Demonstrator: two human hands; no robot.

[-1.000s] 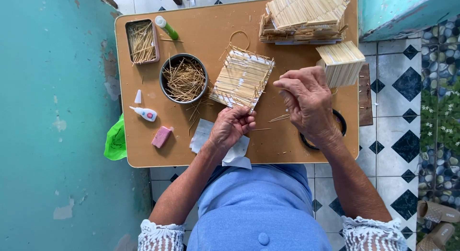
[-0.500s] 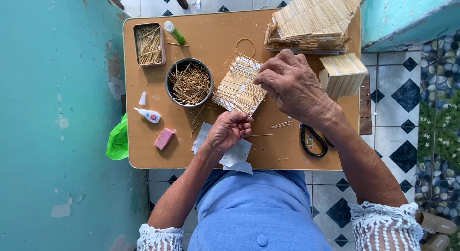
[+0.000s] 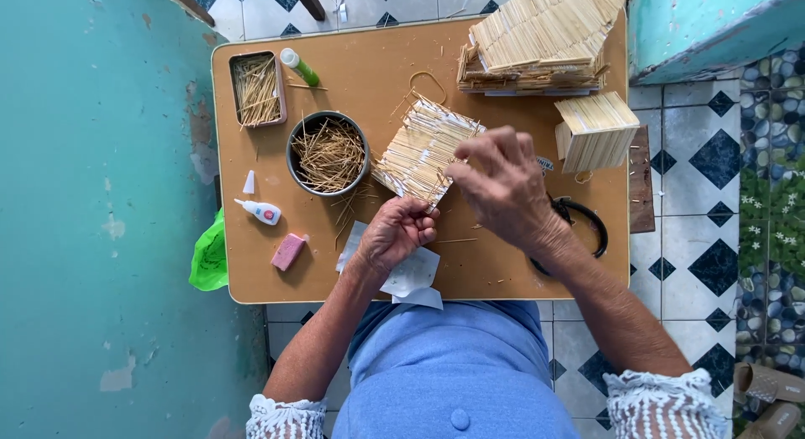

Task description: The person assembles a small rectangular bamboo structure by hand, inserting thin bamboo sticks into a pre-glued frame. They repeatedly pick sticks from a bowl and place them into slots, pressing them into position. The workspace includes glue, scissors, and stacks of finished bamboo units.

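Observation:
A flat panel of pale wooden sticks point(image 3: 415, 145) is held tilted over the middle of a small brown table point(image 3: 369, 78). My left hand point(image 3: 398, 232) grips the panel's near lower corner. My right hand point(image 3: 501, 186) hovers over the panel's right edge with fingers pinched together; whether a thin stick is between them cannot be made out. A round dark bowl of loose sticks point(image 3: 328, 153) stands just left of the panel.
A stick-built house model point(image 3: 537, 36) and a smaller stick block point(image 3: 597, 129) sit at the table's far right. A tray of sticks point(image 3: 257, 88), glue bottles point(image 3: 262, 211), a pink eraser point(image 3: 288, 251), white paper point(image 3: 412, 275) and black scissors point(image 3: 587, 225) lie around. A teal wall point(image 3: 92, 213) runs along the left.
My right hand moved from the table's right side up and left onto the panel's right edge. My left hand kept its grip on the panel's corner.

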